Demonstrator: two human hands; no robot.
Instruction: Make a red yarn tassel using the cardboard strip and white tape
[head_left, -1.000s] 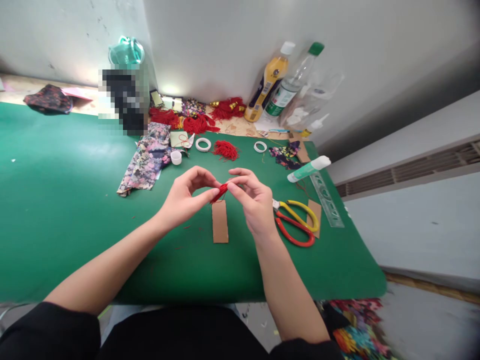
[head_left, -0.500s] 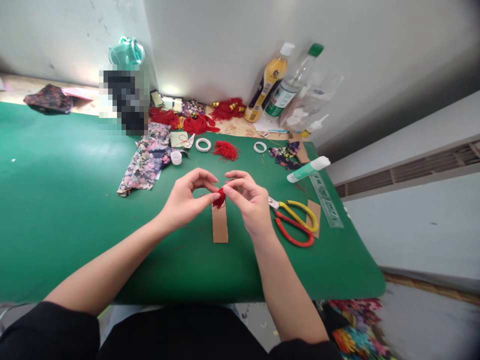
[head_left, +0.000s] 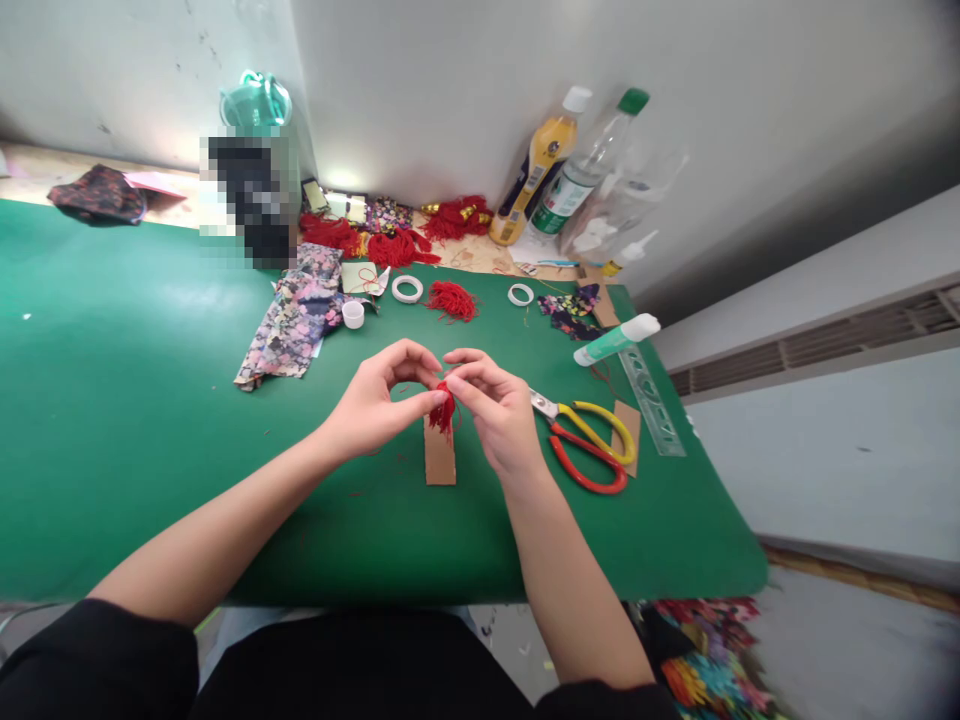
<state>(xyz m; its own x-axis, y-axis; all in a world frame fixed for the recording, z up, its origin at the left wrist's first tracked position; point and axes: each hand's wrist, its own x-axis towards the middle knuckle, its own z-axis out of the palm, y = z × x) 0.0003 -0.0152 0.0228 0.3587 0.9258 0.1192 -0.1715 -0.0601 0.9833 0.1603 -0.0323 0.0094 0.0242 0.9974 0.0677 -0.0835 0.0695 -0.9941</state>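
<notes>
The labels on the bottles are too small to read. The left hand (head_left: 373, 403) and right hand (head_left: 495, 415) both pinch a small red thread tassel (head_left: 444, 408) with their fingertips, above a brown cardboard strip (head_left: 439, 455) on the green tabletop (head_left: 150, 400).

Two white tape rings (head_left: 406, 289) (head_left: 520, 294); three plastic bottles (head_left: 541, 165); one yellow-and-red-handled scissors (head_left: 585, 447); one clear plastic ruler (head_left: 651, 402); one white-capped green glue stick (head_left: 616, 339).

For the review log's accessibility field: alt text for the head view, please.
Over a green table, the left hand and right hand pinch a small red thread tassel above a cardboard strip. Yellow-and-red scissors lie to the right; patterned fabric and bottles sit behind.
</notes>
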